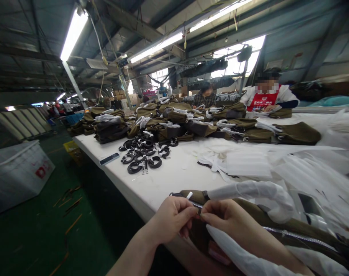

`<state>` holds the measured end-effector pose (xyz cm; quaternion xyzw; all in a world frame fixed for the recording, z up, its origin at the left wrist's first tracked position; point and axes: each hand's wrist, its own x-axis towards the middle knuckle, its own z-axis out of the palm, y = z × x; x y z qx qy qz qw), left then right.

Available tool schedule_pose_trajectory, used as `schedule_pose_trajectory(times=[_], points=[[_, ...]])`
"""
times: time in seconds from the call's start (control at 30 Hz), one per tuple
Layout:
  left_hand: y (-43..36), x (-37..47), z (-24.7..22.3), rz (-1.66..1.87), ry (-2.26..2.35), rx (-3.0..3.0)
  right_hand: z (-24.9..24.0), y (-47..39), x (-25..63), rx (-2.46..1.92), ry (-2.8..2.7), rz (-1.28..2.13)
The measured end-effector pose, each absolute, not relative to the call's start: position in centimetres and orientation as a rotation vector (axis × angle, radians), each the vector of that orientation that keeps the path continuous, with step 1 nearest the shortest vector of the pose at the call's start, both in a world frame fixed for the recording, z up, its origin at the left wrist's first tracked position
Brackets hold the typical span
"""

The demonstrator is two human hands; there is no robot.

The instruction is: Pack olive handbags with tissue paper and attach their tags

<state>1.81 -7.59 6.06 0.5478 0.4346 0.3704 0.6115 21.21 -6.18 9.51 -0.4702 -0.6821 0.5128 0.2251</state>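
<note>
An olive-green bag (300, 226) with a silver zipper (303, 235) lies at the table's near edge, its handles wrapped in white paper (249, 189). My left hand (174, 216) is closed in a pinch at the left end of the zipper. Facing it, my right hand (231, 218) pinches too, its fingertips almost meeting the left ones. Whatever small piece sits between the fingertips is too small to name. A short white stick-like bit (189, 195) shows just above my left fingers. Part of the bag's front is hidden under my right forearm.
Coiled black straps (145, 153) lie beside a phone (109, 158) on the white table (174, 174). Piled olive bags (174, 119) fill the far side. White wrapping sheets (249, 163) spread rightward. A co-worker in a red apron (262, 100) sits opposite. A white bin (19, 172) stands left.
</note>
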Motion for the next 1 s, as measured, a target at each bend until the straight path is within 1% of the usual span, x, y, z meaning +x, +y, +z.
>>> schedule_pose_trajectory(times=[0.17, 0.4, 0.8, 1.0], points=[[-8.0, 2.6, 5.9, 0.903, 0.985, 1.3, 9.3, -6.0, 21.1, -1.277, -1.85, 1.307], [-8.4, 4.3, 4.3, 1.091, 1.014, 1.12, 8.0, -6.4, 21.2, -1.319, -1.835, 1.195], [-8.5, 5.3, 3.8, 1.174, 1.03, 1.202, 7.8, -6.2, 21.1, -1.255, -1.813, 1.138], [-8.4, 5.4, 4.0, 1.138, 1.082, 1.245, 7.3, -6.1, 21.3, -1.311, -1.778, 1.141]])
